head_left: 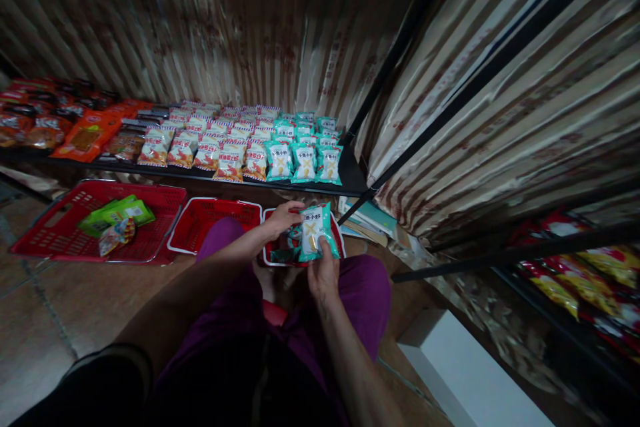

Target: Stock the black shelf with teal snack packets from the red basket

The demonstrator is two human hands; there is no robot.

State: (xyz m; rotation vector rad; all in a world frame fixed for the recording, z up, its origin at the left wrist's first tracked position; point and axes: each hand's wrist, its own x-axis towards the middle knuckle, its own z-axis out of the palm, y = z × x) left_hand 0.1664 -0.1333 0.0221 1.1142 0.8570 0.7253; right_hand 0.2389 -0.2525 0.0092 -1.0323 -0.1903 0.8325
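A teal-and-white snack bag (313, 230) is held upright over a small red basket with a white rim (269, 257). My right hand (325, 272) grips its lower edge, thumb across the front. At the bag's upper left edge, my left hand (284, 219) has its fingers closed on the side. More teal packets (294, 235) lie inside that basket, partly hidden by my hands. Just beyond, on the low black shelf (354, 170), rows of matching teal snack bags (305, 161) stand at the right end, with white-and-orange snack bags (230, 159) beside them.
Orange packets (89, 133) fill the shelf's left part. On the floor stand another red basket (216, 207) and a larger one (167, 203) with green packets (120, 209). A black frame bar (425, 127) slants at right, above a white box (470, 367) and yellow-red packets (575, 280).
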